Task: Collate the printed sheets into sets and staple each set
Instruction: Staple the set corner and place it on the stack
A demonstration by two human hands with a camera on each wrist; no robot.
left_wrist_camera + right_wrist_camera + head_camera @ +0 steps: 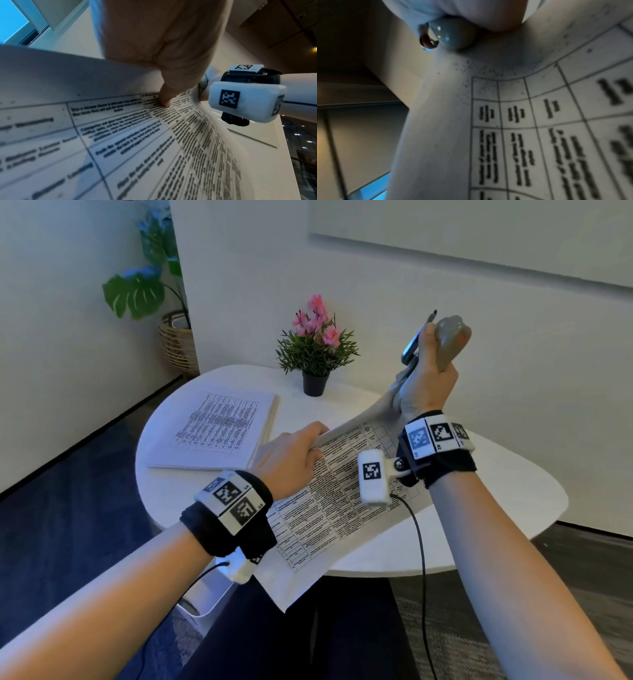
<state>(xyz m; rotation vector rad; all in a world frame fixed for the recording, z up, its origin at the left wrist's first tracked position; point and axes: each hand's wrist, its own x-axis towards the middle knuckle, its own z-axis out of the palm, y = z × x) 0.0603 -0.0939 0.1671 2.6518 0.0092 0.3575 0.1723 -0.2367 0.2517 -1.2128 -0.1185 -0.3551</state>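
Note:
A set of printed table sheets [329,501] hangs lifted over the near edge of the white table [479,525]. My left hand [291,453] pinches its left edge, thumb on the print [164,102]. My right hand [428,378] is raised at the set's far corner and grips a grey stapler [448,340], upright, with the paper's corner running up into it. In the right wrist view the stapler's rounded grey end [453,33] sits against the sheet [539,121]. A second stack of printed sheets [215,429] lies flat on the table's left part.
A small black pot with pink flowers [317,350] stands at the table's far side. A leafy plant in a wicker basket [178,340] stands on the floor at the left wall. Cables hang from both wrist cameras.

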